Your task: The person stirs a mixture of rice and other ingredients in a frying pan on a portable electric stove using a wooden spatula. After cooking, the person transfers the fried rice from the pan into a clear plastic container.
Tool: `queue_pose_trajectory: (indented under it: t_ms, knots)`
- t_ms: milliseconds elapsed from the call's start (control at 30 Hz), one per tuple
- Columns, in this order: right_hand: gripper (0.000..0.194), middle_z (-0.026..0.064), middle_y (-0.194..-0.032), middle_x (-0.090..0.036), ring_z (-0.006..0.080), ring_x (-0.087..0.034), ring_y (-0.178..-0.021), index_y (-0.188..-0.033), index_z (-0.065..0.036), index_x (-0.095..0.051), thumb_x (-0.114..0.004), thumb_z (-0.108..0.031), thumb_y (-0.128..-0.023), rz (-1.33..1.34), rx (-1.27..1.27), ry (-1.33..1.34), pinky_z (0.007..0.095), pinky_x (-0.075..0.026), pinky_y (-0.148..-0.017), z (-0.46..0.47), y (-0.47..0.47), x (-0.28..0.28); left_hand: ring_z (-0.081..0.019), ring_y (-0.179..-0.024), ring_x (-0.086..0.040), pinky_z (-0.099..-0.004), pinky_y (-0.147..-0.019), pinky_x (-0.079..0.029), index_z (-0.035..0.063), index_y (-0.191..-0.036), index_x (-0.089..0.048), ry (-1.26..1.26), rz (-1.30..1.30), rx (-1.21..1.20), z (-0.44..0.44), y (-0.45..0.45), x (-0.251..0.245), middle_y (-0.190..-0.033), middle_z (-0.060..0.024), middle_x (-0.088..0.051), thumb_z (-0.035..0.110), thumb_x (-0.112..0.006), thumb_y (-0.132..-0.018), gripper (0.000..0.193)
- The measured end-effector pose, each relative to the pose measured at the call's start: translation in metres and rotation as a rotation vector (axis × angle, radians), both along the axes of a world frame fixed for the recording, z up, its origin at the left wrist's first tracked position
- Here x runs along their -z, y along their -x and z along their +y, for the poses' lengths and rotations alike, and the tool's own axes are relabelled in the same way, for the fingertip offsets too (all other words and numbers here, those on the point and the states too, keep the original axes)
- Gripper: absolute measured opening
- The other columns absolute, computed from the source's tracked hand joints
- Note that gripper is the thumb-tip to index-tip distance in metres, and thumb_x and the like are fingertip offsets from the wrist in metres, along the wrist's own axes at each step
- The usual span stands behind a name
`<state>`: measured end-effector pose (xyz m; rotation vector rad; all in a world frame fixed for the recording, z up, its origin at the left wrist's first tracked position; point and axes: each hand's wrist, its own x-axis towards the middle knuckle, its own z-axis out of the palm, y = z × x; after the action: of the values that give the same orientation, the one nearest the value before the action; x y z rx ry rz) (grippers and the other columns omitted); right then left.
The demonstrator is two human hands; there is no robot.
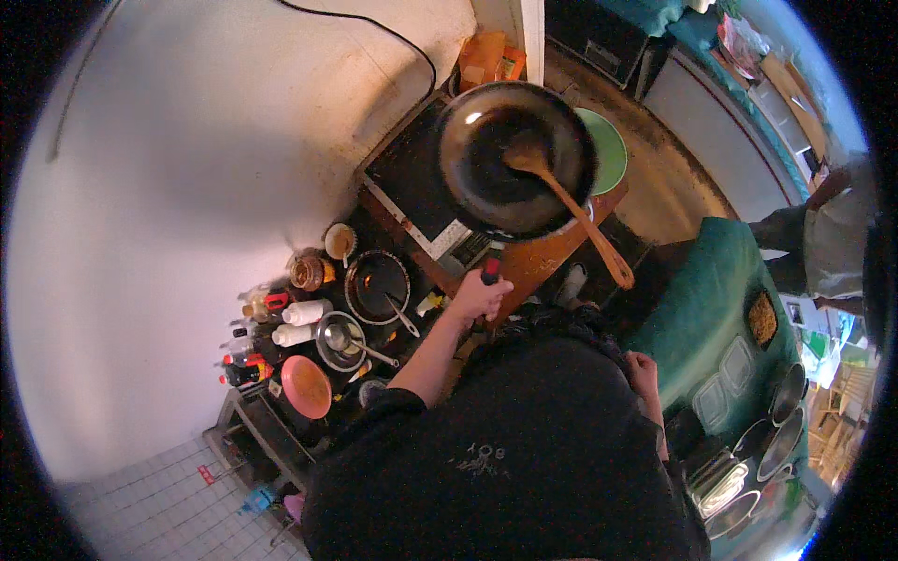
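My left hand (pixel 480 298) grips the dark handle of a wok (pixel 470 168), with a bit of red at the handle. The wok covers part of a black flat cooktop (pixel 407 165); whether it touches it, I cannot tell. A wooden spatula (pixel 582 217) leans in the wok, its handle sticking out over the near rim. Little shows inside the dark bowl besides the spatula's head. Down at my right side, my right hand (pixel 642 372) is beside a table with a green cloth (pixel 691 301); its fingers look curled and are partly hidden.
Left stand sauce bottles (pixel 245 373), white bottles (pixel 305 312), a black pan (pixel 375 284), a metal bowl with a ladle (pixel 340 340) and a pink bowl (pixel 306 387). A green basin (pixel 609 151) is behind the wok. Clear lids (pixel 712 401) lie right; a person (pixel 835 245) stands beyond.
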<state>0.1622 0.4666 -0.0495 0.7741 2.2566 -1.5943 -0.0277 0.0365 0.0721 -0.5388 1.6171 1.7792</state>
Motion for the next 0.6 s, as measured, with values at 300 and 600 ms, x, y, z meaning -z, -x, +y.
queue_pose_trajectory:
  t_ms: [300, 600]
  knots:
    - [0.033, 0.0127, -0.095, -0.073, 0.0231, -0.069, -0.088, -0.104, -0.003, -0.072, -0.068, -0.032, -0.092, -0.183, -0.489, -0.243, 0.0384, -0.054, -0.082, -0.008, 0.100, -0.008, -0.0133, -0.044, -0.041, -0.0326, -0.043, -0.035, 0.0072, -0.072, -0.050, 0.040, 0.071, -0.433, -0.067, 0.039, 0.065, -0.056, 0.0006, -0.043, 0.015, -0.073, -0.092, 0.031]
    - [0.035, 0.0162, -0.101, -0.074, 0.0312, -0.071, -0.092, -0.108, -0.007, -0.074, -0.069, -0.037, -0.088, -0.179, -0.257, -0.170, 0.0434, -0.056, -0.083, -0.017, 0.040, -0.022, -0.0112, -0.044, -0.031, -0.0299, -0.043, -0.026, 0.0130, -0.073, -0.044, -0.036, 0.036, -0.440, -0.067, 0.052, 0.077, -0.058, 0.0036, -0.035, 0.018, -0.064, -0.098, 0.033]
